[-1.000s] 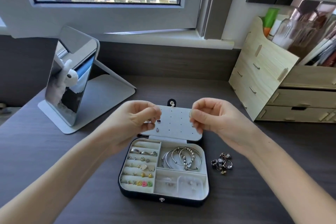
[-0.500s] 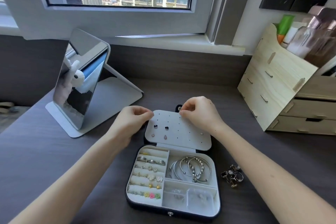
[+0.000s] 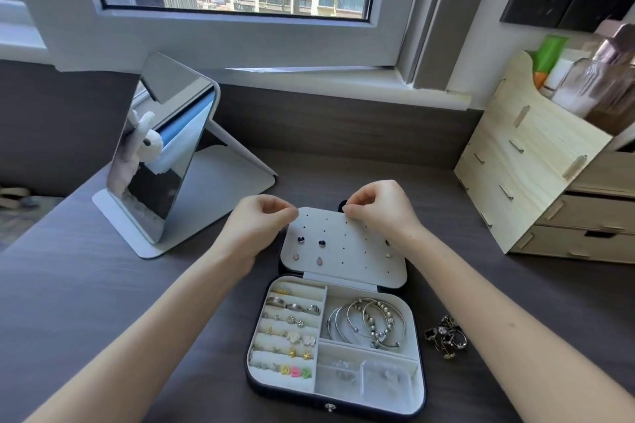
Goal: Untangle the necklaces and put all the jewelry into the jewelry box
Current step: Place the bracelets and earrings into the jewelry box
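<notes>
The dark jewelry box (image 3: 255, 385) lies open on the desk, its white earring panel (image 3: 347, 251) standing up at the back with a few studs in it. Silver bracelets (image 3: 367, 321) fill the right compartment and rings and earrings (image 3: 292, 319) sit in the left rows. My left hand (image 3: 261, 221) pinches its fingertips together at the panel's top left corner. My right hand (image 3: 378, 208) pinches at the panel's top edge. A fine necklace chain between them is too thin to make out. A dark tangle of jewelry (image 3: 446, 336) lies on the desk right of the box.
A tilted standing mirror (image 3: 161, 154) is at the left rear. A pale wooden drawer organizer (image 3: 536, 165) with bottles stands at the right. The window sill and wall run behind the desk.
Both hands have dropped from mid-air above the box to the top edge of the earring panel, still pinched. The view has tilted, so the box sits lower in frame.
</notes>
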Action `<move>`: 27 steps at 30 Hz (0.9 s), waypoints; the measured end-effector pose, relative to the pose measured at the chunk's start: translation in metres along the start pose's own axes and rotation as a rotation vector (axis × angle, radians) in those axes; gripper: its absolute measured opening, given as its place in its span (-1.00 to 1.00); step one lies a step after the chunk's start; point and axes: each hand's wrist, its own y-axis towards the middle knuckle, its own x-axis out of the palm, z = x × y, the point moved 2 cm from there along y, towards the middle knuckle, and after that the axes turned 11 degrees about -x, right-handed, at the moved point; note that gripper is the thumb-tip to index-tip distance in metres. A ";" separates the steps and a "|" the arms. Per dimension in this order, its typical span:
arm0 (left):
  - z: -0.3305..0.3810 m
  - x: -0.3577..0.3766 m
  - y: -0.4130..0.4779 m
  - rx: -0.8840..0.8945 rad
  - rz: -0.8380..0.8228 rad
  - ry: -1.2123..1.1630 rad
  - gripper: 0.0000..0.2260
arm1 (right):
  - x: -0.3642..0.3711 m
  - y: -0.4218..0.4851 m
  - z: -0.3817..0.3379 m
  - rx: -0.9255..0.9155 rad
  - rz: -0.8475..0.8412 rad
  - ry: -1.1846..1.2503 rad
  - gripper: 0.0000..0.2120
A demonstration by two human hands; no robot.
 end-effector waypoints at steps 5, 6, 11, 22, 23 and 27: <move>0.006 0.001 -0.004 0.021 -0.017 0.000 -0.92 | -0.002 -0.003 -0.001 -0.049 0.013 -0.016 -0.92; 0.008 0.000 -0.006 0.033 -0.007 0.002 -0.91 | -0.004 -0.004 -0.003 -0.065 0.021 -0.011 -0.91; 0.016 -0.010 -0.015 0.031 -0.139 -0.205 -0.91 | -0.020 -0.019 -0.021 -0.250 0.109 0.028 -0.92; 0.016 -0.030 -0.034 -0.012 -0.436 -0.543 -0.74 | -0.003 -0.052 -0.057 -0.577 0.254 -0.289 -0.92; 0.016 -0.031 -0.035 -0.009 -0.443 -0.550 -0.74 | -0.001 -0.051 -0.059 -0.582 0.261 -0.297 -0.93; 0.013 -0.032 -0.042 -0.001 -0.453 -0.577 -0.78 | 0.002 -0.047 -0.060 -0.561 0.242 -0.306 -0.91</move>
